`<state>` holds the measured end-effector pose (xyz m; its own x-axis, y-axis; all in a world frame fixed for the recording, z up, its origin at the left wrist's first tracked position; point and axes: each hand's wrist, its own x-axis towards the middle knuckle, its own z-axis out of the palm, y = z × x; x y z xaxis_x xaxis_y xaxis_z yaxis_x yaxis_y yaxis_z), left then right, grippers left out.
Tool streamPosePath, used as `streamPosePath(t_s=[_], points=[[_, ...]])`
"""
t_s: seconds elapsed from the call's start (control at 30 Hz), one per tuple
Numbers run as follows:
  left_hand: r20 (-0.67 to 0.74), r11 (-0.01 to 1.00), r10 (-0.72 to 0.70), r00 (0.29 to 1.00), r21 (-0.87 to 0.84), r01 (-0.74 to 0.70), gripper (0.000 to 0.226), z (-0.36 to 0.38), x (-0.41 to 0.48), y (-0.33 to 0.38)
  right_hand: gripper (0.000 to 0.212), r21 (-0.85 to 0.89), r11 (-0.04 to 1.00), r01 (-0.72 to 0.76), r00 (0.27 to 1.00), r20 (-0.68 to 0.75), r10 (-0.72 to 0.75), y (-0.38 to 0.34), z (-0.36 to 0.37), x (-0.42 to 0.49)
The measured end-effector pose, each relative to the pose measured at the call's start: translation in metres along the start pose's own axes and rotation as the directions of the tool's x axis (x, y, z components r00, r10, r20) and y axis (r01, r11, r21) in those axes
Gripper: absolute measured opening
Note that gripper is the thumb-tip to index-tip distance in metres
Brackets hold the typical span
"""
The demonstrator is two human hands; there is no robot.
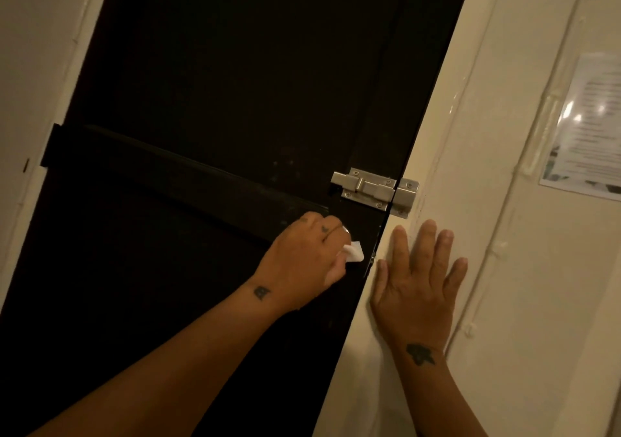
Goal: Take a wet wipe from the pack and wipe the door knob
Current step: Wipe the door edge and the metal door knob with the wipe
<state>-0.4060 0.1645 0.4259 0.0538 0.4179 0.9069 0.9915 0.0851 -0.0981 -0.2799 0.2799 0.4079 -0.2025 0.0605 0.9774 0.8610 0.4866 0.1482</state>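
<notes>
My left hand is wrapped around the door knob on the dark door, with a white wet wipe between palm and knob. Only a small metal glint of the knob shows past my fingers. A folded corner of the wipe sticks out to the right of the hand. My right hand lies flat with fingers spread on the cream door frame, just right of the door's edge. The wipe pack is not in view.
A steel slide bolt bridges the door and the frame just above my hands. A dark horizontal rail crosses the door. A laminated paper notice hangs on the cream wall at the right.
</notes>
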Motion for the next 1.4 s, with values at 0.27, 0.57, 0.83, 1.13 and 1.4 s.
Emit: streamPosePath(t_s=[0.27,0.57,0.83,1.13,1.4], points=[[-0.094,0.994,0.023,0.995,0.111,-0.012,0.029,0.01,-0.01,0.005,0.056,0.02,1.0,-0.002,1.0,0.011,0.001,0.0,0.0,-0.001],[-0.078,0.973,-0.173,0.982,-0.168,0.158,0.037,0.014,-0.005,0.004,0.056,0.061,0.998,-0.004,1.0,0.01,0.003,0.0,0.001,-0.002],[-0.102,0.973,0.171,0.98,0.177,-0.151,0.03,0.015,-0.01,-0.013,0.058,0.061,0.998,-0.003,0.999,0.041,0.0,0.0,-0.001,-0.002],[-0.1,0.987,-0.159,0.982,-0.054,0.154,0.032,0.013,-0.004,0.01,0.059,0.049,0.999,-0.006,0.998,0.071,0.002,-0.001,-0.004,-0.001],[0.016,0.954,-0.223,0.975,-0.204,0.221,0.036,0.007,0.003,0.002,0.059,0.04,0.999,0.0,0.996,0.09,-0.004,0.0,-0.003,-0.001]])
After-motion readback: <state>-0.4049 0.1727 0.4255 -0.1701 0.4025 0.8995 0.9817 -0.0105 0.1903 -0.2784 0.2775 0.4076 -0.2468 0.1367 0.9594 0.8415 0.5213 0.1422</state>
